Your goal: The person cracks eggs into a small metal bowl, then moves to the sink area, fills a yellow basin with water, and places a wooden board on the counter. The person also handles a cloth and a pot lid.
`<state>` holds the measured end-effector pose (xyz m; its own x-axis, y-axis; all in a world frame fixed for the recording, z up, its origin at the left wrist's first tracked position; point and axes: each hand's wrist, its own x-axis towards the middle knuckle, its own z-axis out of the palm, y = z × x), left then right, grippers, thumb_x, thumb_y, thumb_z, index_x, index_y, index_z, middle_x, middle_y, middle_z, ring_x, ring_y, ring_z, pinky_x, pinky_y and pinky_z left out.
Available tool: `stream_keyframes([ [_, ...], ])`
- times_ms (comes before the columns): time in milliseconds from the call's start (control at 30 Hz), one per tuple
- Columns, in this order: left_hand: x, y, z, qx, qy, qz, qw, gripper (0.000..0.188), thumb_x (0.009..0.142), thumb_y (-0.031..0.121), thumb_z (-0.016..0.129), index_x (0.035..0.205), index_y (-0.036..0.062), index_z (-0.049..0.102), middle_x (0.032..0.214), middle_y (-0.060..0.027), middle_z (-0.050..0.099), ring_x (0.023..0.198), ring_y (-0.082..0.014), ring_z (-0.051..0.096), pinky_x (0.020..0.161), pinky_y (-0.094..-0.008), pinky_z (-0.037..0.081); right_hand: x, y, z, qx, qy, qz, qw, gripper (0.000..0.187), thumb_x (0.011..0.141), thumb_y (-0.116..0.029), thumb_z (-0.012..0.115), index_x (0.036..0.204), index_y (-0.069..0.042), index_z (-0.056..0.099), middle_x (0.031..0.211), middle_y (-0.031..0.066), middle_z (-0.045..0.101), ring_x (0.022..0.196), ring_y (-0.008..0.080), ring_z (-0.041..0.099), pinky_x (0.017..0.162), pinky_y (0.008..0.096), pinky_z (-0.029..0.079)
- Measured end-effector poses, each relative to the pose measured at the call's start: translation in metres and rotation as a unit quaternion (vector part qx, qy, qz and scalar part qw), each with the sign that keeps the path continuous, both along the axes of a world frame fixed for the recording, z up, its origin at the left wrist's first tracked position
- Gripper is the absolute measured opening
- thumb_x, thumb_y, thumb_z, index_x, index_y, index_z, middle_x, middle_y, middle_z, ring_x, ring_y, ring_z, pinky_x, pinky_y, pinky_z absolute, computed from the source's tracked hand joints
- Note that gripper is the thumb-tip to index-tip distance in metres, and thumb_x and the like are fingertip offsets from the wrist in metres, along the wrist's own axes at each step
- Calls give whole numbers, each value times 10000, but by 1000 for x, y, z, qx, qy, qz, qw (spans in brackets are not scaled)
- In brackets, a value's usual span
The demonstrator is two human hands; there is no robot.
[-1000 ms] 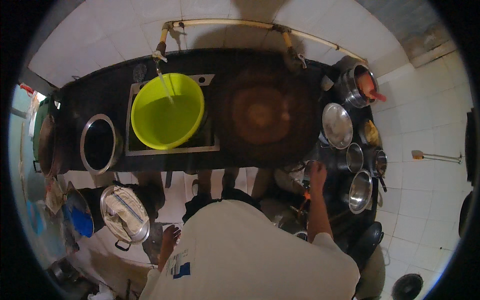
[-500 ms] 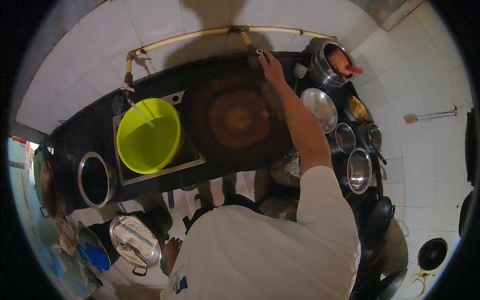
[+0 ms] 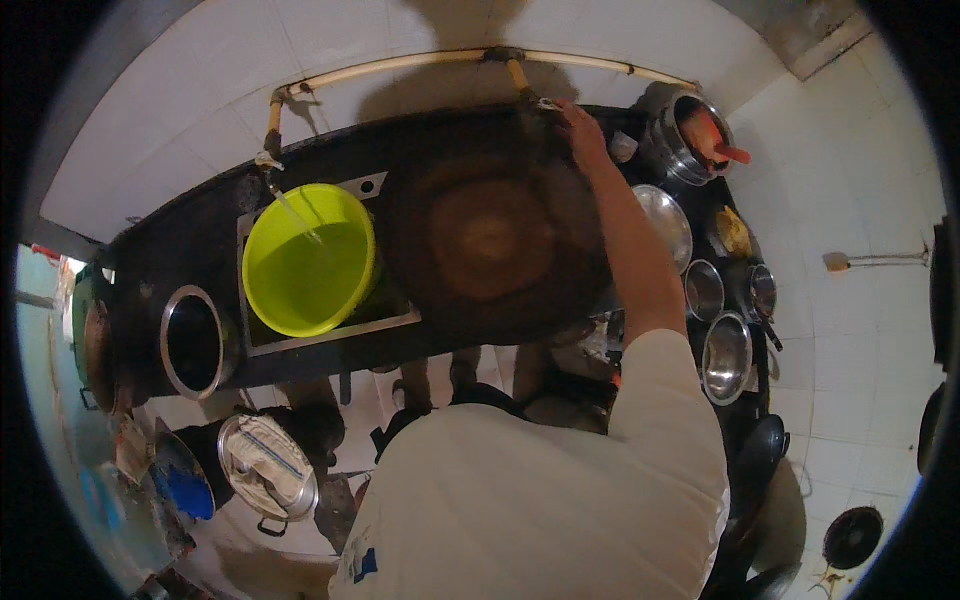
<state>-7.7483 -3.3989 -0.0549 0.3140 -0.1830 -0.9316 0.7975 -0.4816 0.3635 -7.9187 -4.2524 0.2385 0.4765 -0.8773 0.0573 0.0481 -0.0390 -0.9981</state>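
A long black surface [image 3: 150, 255] bends across the view, carrying a wide round pan [image 3: 490, 240] with a brown middle and, left of it, a lime-green plastic basin [image 3: 310, 225]. A steel pot [image 3: 665, 150] stands at the far right corner. The right hand [image 3: 582, 130] reaches over the pan's right side to a wall tap [image 3: 545, 104] above the pan's far edge, fingertips at the tap's handle; whether they pinch it, I cannot tell. The shirt hides the left hand, so its state cannot be told. From a second tap [image 3: 268, 161], a thin stream of water [image 3: 298, 217] falls into the basin.
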Motion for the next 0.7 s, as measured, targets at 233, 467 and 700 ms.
stream_keyframes([
  [233,-1,-4,1,2,-1,0,1000,370,910,212,522,1238,47,478,1076,-135,603,997,-272,597,845,-378,497,-5,-1,1,8,-30,11,999,345,974,-267,428,1224,-79,577,1219,49,546,1138,173,501,954,340,410],
  [467,8,-22,0,6,0,-18,1000,370,908,218,527,1233,46,482,1077,-136,602,989,-274,601,838,-379,501,-3,-7,-1,19,-53,3,998,343,959,-319,452,1164,-97,612,1146,31,592,1017,152,543,875,325,419],
  [700,12,-35,-1,9,5,-24,1000,371,906,223,532,1228,45,486,1077,-137,602,982,-275,604,831,-380,504,-4,-13,-2,60,-47,-3,997,362,955,-363,455,1147,-100,612,1175,32,584,1054,138,530,898,340,395],
])
